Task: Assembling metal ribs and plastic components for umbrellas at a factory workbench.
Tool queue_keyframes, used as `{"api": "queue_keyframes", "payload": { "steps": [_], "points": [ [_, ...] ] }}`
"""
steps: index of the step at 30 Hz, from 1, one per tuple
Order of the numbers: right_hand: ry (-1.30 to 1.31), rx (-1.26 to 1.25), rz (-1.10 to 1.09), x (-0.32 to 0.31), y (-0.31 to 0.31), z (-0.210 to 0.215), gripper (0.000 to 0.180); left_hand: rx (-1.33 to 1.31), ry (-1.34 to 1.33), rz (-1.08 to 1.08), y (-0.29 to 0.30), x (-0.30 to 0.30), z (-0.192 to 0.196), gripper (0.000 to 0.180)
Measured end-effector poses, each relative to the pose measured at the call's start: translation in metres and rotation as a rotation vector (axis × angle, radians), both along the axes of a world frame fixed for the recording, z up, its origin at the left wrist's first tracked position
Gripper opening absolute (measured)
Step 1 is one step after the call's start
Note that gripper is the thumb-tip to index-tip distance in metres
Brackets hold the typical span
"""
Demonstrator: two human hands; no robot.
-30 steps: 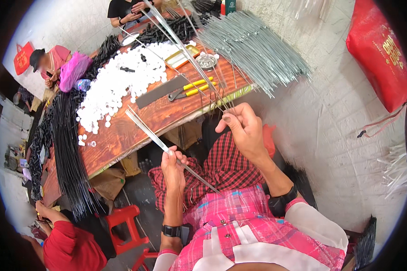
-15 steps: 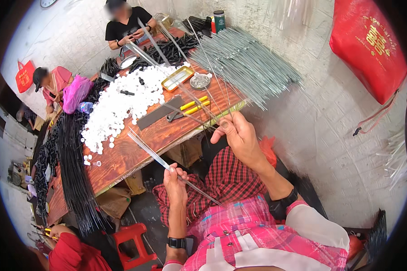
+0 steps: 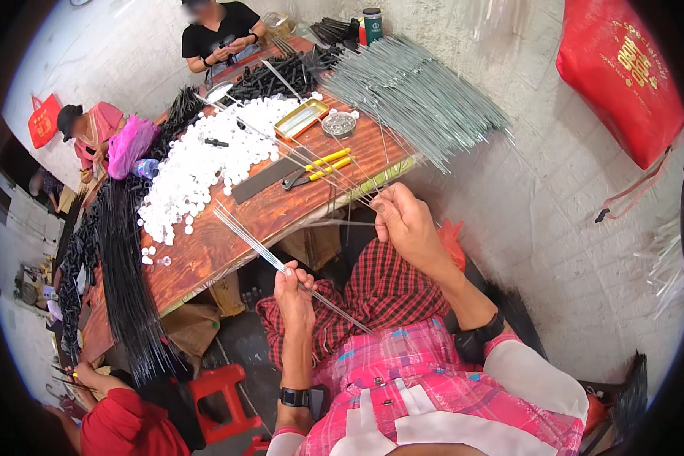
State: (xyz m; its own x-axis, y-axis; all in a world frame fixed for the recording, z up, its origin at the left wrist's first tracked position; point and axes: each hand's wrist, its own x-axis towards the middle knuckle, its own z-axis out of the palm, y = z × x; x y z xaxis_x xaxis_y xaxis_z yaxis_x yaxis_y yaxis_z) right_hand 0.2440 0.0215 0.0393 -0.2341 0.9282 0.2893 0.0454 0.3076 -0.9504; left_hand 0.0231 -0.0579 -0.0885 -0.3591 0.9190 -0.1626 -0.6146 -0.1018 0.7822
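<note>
My left hand (image 3: 293, 300) is closed round a bundle of thin metal rods (image 3: 245, 245), which points up and left past the table's near edge. Their lower ends reach back over my lap. To the right and higher, my right hand (image 3: 412, 228) pinches several more thin rods (image 3: 355, 189) between thumb and fingers. These fan out over the table toward the far left, partly blurred. Beneath them lie yellow-handled pliers (image 3: 328, 161) and a flat dark grey bar (image 3: 264, 181). The two hands are apart.
On the wooden table (image 3: 228, 232) are a heap of small white caps (image 3: 197, 163), a yellow-rimmed tray (image 3: 280, 132), a round dish (image 3: 338, 126) of small bits, a large pile of metal rods (image 3: 422, 99) and long black strands (image 3: 125, 258). Co-workers sit around it. A red stool (image 3: 220, 406) stands below.
The rods in my right hand have swung lower and spread differently, and that hand has shifted slightly right. My left hand keeps its bundle in nearly the same place.
</note>
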Motion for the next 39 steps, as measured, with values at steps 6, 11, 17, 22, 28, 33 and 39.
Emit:
{"api": "queue_keyframes", "payload": {
  "steps": [6, 11, 17, 22, 28, 33, 39],
  "points": [
    [-0.099, 0.194, -0.115, -0.007, 0.012, -0.008, 0.018, -0.001, -0.007, 0.003, 0.002, 0.002, 0.003, 0.024],
    [0.003, 0.245, -0.159, -0.008, -0.002, 0.002, 0.021, -0.025, -0.006, 0.013, -0.004, 0.001, 0.0, 0.021],
    [-0.123, 0.273, -0.292, -0.014, 0.01, -0.014, 0.016, -0.003, -0.009, -0.005, -0.006, 0.003, 0.003, 0.021],
    [-0.296, 0.253, -0.312, -0.013, 0.02, -0.031, 0.016, 0.019, -0.05, 0.007, -0.006, 0.001, 0.005, 0.018],
    [-0.288, 0.131, -0.243, -0.013, 0.018, -0.035, 0.015, 0.013, -0.034, -0.007, -0.009, 0.008, 0.019, 0.019],
    [-0.086, -0.108, -0.061, -0.027, 0.01, -0.056, 0.017, 0.027, -0.024, -0.015, -0.006, 0.019, 0.032, 0.019],
    [0.032, -0.307, -0.026, -0.041, -0.009, -0.069, 0.016, -0.014, 0.013, 0.016, 0.003, 0.023, 0.024, 0.026]
  ]
}}
